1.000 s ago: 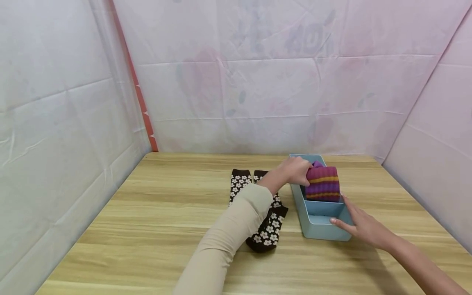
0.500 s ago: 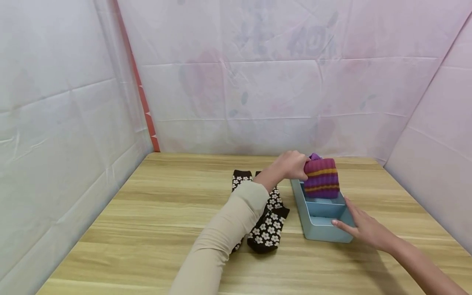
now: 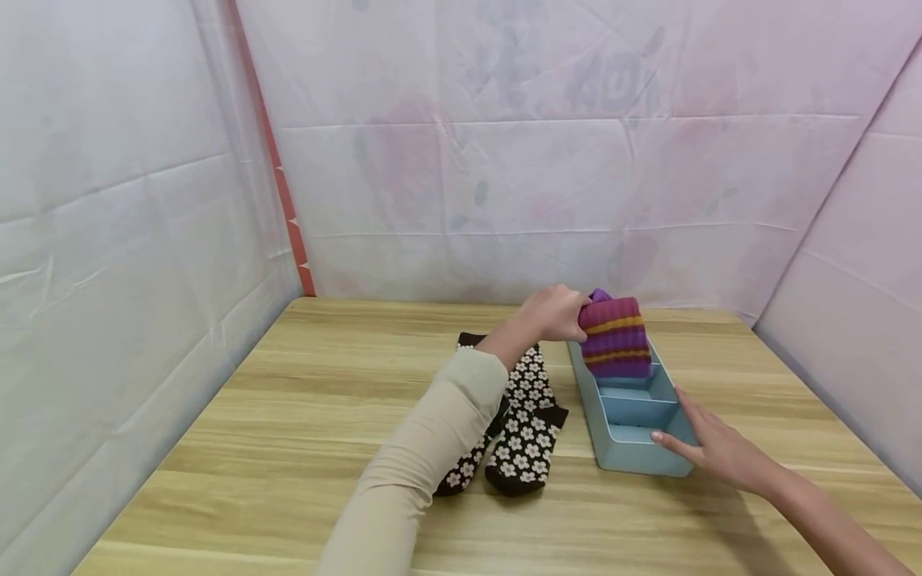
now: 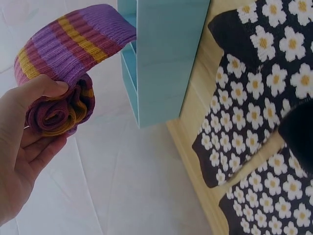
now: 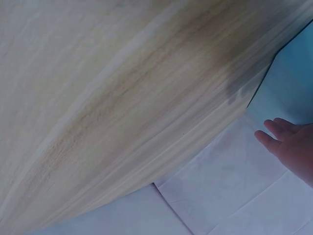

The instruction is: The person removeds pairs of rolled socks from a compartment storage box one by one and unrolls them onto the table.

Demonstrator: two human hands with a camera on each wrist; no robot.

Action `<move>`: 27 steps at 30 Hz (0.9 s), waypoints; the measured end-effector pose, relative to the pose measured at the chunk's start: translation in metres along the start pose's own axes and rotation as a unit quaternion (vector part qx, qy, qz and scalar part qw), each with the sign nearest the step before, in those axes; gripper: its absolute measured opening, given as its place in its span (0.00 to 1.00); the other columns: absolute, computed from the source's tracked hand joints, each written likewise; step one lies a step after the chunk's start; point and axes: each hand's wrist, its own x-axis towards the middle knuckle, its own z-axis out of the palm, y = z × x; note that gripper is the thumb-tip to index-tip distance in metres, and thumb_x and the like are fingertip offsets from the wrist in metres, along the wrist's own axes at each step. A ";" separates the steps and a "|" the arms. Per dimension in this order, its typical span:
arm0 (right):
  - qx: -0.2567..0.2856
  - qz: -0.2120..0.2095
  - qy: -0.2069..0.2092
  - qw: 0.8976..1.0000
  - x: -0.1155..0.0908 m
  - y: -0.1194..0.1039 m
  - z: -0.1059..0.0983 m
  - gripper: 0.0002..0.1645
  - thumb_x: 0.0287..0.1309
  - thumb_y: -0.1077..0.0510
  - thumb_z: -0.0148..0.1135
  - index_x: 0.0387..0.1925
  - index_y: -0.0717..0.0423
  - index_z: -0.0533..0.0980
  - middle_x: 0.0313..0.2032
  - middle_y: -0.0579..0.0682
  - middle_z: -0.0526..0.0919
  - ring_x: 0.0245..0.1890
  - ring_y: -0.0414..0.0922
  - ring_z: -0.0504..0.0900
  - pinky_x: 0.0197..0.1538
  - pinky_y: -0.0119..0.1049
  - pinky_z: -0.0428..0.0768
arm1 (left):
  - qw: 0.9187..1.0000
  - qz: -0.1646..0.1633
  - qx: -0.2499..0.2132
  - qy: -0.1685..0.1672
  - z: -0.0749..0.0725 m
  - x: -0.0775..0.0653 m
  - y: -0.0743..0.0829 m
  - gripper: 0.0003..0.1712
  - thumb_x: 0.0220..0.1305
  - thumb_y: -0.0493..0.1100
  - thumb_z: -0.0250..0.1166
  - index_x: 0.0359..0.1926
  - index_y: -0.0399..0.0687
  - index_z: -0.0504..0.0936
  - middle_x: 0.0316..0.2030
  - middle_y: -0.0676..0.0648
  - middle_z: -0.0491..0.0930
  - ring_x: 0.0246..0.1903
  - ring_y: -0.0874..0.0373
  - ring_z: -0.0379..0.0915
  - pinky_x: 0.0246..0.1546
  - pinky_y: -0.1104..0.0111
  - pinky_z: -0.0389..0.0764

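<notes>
My left hand (image 3: 558, 314) grips a purple, magenta and yellow striped sock (image 3: 615, 340) above the blue divided box (image 3: 637, 458). In the left wrist view, the thumb presses on the rolled end of the striped sock (image 4: 73, 63), with the fingers under the roll, while a flat unrolled end reaches across toward the box. My right hand (image 3: 723, 450) rests against the box's near right corner, thumb at the front rim and fingers along the side. The right wrist view shows the right hand (image 5: 293, 147) with extended fingers beside the blue wall.
Black socks with white flowers (image 3: 522, 448) lie on the wooden table (image 3: 324, 416) left of the box, partly behind the left sleeve (image 3: 410, 448). Thin dividers split the box into compartments. White cloth walls (image 3: 461, 176) enclose the table at the back and sides.
My left hand has lifted the striped sock up out of the box and drawn it slightly left, uncovering a compartment. My right hand stays at the box's corner.
</notes>
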 end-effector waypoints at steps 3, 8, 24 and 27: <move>0.002 -0.001 0.001 1.000 0.000 0.002 -0.001 0.56 0.60 0.41 0.55 0.67 0.70 0.35 0.59 0.80 0.51 0.55 0.76 0.55 0.48 0.69 0.58 | 1.000 0.000 -0.004 0.006 -0.003 -0.002 -0.004 0.14 0.50 0.50 0.66 0.38 0.51 0.79 0.28 0.57 0.75 0.29 0.65 0.70 0.29 0.75 0.70; 0.000 -0.010 0.005 1.000 0.002 0.003 -0.003 0.56 0.59 0.42 0.56 0.67 0.72 0.36 0.59 0.80 0.52 0.55 0.76 0.55 0.49 0.69 0.58 | 1.000 -0.001 -0.011 0.017 -0.008 -0.006 -0.012 0.14 0.50 0.50 0.66 0.37 0.51 0.78 0.28 0.57 0.75 0.28 0.65 0.70 0.28 0.75 0.69; 0.007 -0.052 0.030 0.998 0.009 -0.001 -0.020 0.55 0.54 0.44 0.62 0.65 0.76 0.46 0.63 0.75 0.47 0.59 0.74 0.50 0.51 0.69 0.54 | 0.999 -0.005 -0.024 0.033 -0.027 -0.025 -0.043 0.12 0.50 0.46 0.67 0.36 0.49 0.78 0.28 0.55 0.75 0.28 0.63 0.70 0.30 0.73 0.70; 0.010 -0.058 0.030 0.998 0.014 -0.010 -0.025 0.53 0.54 0.45 0.62 0.65 0.75 0.48 0.63 0.75 0.48 0.59 0.73 0.50 0.51 0.68 0.54 | 0.999 -0.011 -0.019 0.033 -0.029 -0.030 -0.050 0.12 0.49 0.46 0.67 0.35 0.48 0.79 0.28 0.55 0.75 0.28 0.62 0.70 0.30 0.72 0.70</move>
